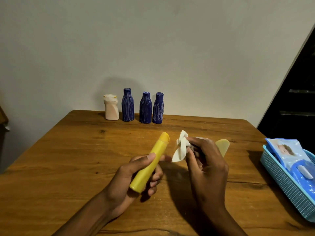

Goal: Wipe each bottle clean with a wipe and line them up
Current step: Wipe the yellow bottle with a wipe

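My left hand (136,174) grips a long yellow bottle (151,159) around its lower half, tilted with its cap pointing up and away from me. My right hand (204,160) pinches a crumpled white wipe (180,147) just right of the bottle's cap, not touching it. A pale yellow object (223,145) lies on the table, partly hidden behind my right hand. At the table's far edge stand a white bottle (111,107) and three blue bottles (127,104) (145,108) (158,108) in a row, all upright.
A blue plastic basket (286,183) holding a pack of wipes (289,154) sits at the table's right edge. The wooden table (68,159) meets a plain wall behind the bottle row. A dark structure rises at the far right.
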